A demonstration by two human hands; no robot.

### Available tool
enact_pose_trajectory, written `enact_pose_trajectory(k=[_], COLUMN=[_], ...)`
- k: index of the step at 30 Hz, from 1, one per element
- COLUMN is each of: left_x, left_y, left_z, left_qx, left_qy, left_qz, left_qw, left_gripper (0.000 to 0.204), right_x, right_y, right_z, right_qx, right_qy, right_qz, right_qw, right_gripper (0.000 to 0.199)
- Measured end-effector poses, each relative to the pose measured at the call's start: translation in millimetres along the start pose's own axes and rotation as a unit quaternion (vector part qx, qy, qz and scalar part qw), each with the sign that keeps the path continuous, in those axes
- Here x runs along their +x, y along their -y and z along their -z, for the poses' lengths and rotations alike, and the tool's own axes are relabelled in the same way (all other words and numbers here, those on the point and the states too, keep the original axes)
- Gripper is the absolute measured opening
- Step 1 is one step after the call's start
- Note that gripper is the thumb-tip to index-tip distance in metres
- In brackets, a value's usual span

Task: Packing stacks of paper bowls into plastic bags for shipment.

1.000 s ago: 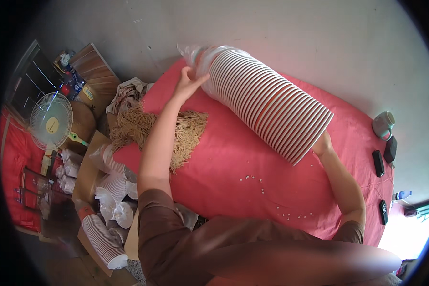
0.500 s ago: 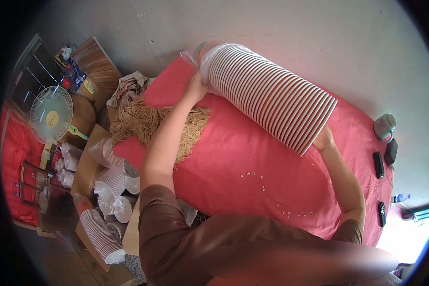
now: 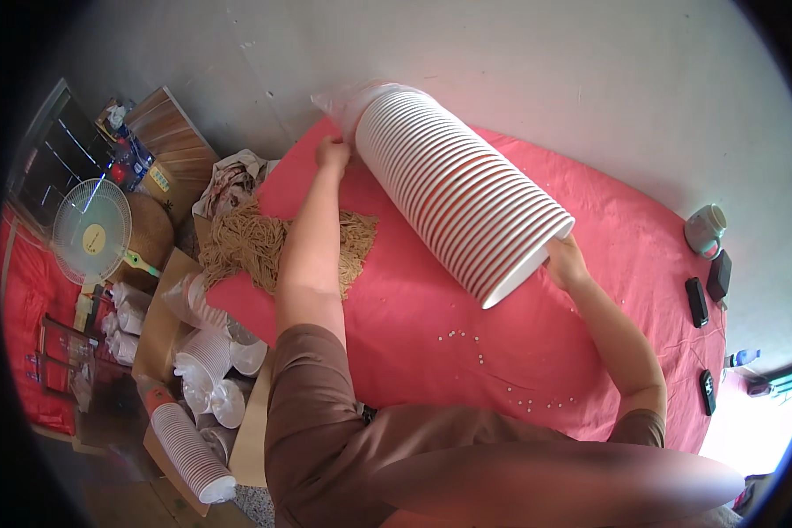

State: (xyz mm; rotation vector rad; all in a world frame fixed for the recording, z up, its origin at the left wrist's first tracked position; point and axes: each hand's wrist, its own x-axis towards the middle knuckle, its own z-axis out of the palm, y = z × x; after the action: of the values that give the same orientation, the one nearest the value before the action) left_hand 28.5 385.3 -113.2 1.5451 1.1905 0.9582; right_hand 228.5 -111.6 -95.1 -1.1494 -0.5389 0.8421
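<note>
A long stack of nested paper cups [image 3: 462,189] with white rims slants across the red cloth, its open end toward me on the right. Clear plastic bag [image 3: 348,104] film wraps the stack's far left end. My left hand [image 3: 333,155] is closed beside that end, pinching the film's edge. At the near end, my right hand [image 3: 567,263] grips the rim of the last cup, its fingers partly hidden inside the mouth. Just left of the stack, under my left forearm, lies a heap of thin brown sticks or strands [image 3: 246,242].
Small white beads [image 3: 460,334] are scattered on the red cloth [image 3: 405,308]. A mug [image 3: 706,231], a black box [image 3: 719,275] and dark handheld devices [image 3: 697,302] sit along the right edge. On the left stand a cardboard box [image 3: 163,308] of bagged cups and a fan [image 3: 92,231].
The stack has shifted left and toward me, and its open mouth now shows. My left hand moved left along with the bag end; my right hand came left to the mouth's rim.
</note>
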Motion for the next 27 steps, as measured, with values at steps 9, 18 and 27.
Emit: enact_pose_trajectory(k=[9,18,27], left_x=[-24,-228,-287], left_y=[-44,-130,-110], left_z=[-26,-11,-21], left_qx=[-0.129,-0.04,0.097], left_qy=[0.016,0.114,0.101], left_qz=[0.031,-0.27,-0.442], left_qw=[0.991,0.955,0.886], left_gripper=[0.054,0.055,0.053], right_x=[66,67,66], right_y=[-19,5,5], right_z=[-47,-73,-89], right_qx=[-0.102,-0.157,-0.225], right_qy=[-0.025,0.025,0.038], right_qz=[0.087,0.178,0.19], right_qw=[0.991,0.971,0.955], right_gripper=[0.03,0.034,0.034])
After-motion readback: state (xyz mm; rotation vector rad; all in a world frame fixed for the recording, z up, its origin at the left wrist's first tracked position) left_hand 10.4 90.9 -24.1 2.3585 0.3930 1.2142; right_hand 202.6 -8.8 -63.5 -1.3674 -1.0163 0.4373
